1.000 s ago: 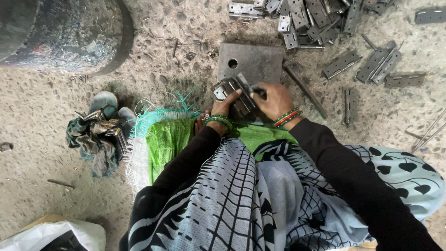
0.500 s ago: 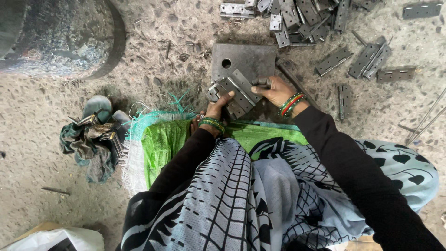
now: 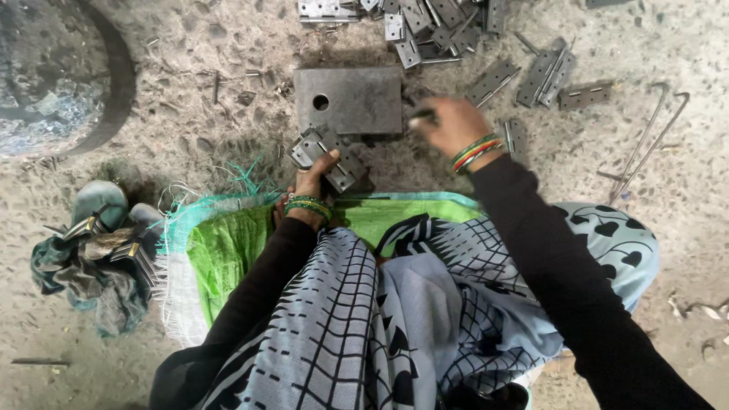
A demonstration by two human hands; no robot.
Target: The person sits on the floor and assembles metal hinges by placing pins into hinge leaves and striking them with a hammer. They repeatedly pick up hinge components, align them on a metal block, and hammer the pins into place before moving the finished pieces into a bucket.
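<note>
One thick steel plate (image 3: 349, 100) with a single round hole lies between the two hands, and one hinge (image 3: 328, 158) sits in the left hand (image 3: 313, 182). Just beyond the right hand (image 3: 448, 125), four hinges (image 3: 547, 76) lie apart from a heap too tangled to count, and two bent rods (image 3: 649, 137) lie to its right.

A hinge (image 3: 328, 158) lies before the steel block (image 3: 349, 100), loose hinges (image 3: 425, 26) behind it.

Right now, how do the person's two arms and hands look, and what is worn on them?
Both arms wear long black sleeves down to the wrists. The left hand is bare, with a stack of green bangles at its wrist. The right hand is bare too and blurred; its wrist carries bangles in green, red and yellow. No gloves or rings can be made out.
</note>
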